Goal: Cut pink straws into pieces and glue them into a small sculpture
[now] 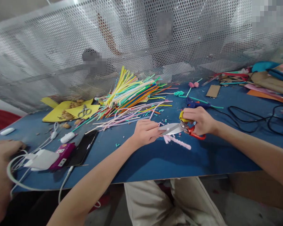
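Beige fabric trousers [146,201] nearest, our right hand [198,120] grips red-and-yellow-handled steel scissors [173,129], blades pointing left; just right of our left hand [146,131], fingers curled, hold unclear, a fuzzy pale-pink stem [182,144] slants near-right.

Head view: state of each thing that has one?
Red-and-yellow-handled steel scissors, held in right hand, handles apart.
Pale pink fuzzy stem, one end free.
Multicoloured fuzzy stems, loosely heaped.
Flat black phone, screen dark.
Grey metal scissors, lying on yellow sheet.
Dark blue glue gun, lying on table.
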